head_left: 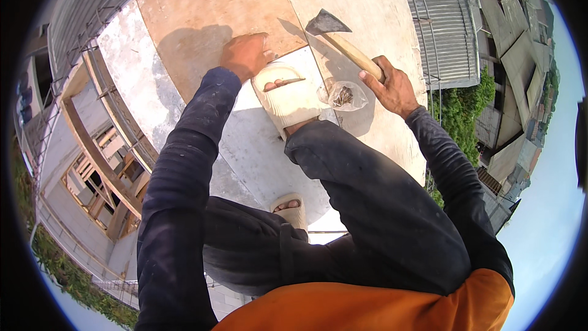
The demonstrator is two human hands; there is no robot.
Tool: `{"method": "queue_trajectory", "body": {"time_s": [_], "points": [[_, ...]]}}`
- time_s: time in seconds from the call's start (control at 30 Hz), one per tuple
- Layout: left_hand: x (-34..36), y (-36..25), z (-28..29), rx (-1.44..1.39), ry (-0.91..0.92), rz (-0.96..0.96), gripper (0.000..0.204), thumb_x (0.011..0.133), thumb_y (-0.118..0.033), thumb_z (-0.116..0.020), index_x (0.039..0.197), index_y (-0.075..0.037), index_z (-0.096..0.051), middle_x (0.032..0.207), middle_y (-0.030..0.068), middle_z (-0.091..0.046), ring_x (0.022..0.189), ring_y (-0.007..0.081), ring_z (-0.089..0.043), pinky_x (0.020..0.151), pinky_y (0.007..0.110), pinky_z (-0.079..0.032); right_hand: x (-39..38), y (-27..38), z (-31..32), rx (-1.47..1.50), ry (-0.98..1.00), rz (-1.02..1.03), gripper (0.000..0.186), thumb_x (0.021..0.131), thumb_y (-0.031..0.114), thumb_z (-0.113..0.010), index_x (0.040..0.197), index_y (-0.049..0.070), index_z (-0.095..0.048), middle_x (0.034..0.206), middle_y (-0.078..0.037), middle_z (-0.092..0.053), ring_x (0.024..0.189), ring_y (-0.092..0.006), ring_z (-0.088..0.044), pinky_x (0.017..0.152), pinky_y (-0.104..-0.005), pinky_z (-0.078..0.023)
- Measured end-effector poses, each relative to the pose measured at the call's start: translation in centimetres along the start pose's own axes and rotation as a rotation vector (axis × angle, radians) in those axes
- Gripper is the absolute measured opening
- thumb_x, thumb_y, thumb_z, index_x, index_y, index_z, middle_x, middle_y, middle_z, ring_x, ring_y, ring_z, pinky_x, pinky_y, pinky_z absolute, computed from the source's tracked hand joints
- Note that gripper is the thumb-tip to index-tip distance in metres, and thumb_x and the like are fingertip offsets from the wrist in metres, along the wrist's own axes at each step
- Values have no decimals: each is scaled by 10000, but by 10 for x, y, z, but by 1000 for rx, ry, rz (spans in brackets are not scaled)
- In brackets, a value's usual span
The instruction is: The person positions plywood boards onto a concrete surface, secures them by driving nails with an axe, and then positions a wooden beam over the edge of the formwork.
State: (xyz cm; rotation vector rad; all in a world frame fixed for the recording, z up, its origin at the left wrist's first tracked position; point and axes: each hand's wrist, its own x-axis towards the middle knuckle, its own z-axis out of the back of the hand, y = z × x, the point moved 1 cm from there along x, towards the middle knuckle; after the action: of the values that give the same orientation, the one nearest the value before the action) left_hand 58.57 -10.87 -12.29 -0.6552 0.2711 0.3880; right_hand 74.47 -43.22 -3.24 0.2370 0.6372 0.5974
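My right hand [395, 90] is wrapped around the lower end of a hatchet's pale wooden handle. The hatchet [352, 53] is tilted, its dark metal head up and to the left over the plywood. On the brown plywood sheet [202, 3], my left hand [244, 56] is closed beside the sheet's lower edge. Whatever its fingers may hold is too small or hidden to make out. A clear plastic bag of nails [345, 96] rests on the boards between my right hand and my sandalled foot [288, 98].
I am crouched on joined sheets at a height. To the left is a wooden-framed opening [101, 144] with timber below. Corrugated metal roofing [450, 24] and green plants [468, 107] lie past the right edge. My other sandal [291, 211] is close to my body.
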Motion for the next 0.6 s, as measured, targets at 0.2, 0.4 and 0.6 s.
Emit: {"method": "queue_trajectory", "body": {"time_s": [0.2,0.4,0.6], "points": [[11,-9,13,76,165,70,442,944,-316,-772,1276,-28,-727,1205,212,-776,1171,384,-724,1006,488,-552,7,-1,-5,12,-50,175,684,1026,700,-593,1165,31,-633,776,-214,-730,765,-413,-766,696,-496,-595],[16,-11,12,155,205,59,443,943,-326,-759,1277,-38,-729,1212,215,-772,1174,388,-721,1022,500,-546,33,0,-4,-185,86,74,716,1022,732,-580,1152,30,-637,778,-222,-729,771,-408,-768,698,-497,-603],[14,-9,16,163,208,67,485,949,-341,-755,1319,-28,-719,1252,215,-762,1196,378,-716,1052,495,-537,18,12,2,195,-193,333,629,1006,656,-671,1120,38,-640,783,-237,-718,777,-401,-774,696,-477,-599]]}}
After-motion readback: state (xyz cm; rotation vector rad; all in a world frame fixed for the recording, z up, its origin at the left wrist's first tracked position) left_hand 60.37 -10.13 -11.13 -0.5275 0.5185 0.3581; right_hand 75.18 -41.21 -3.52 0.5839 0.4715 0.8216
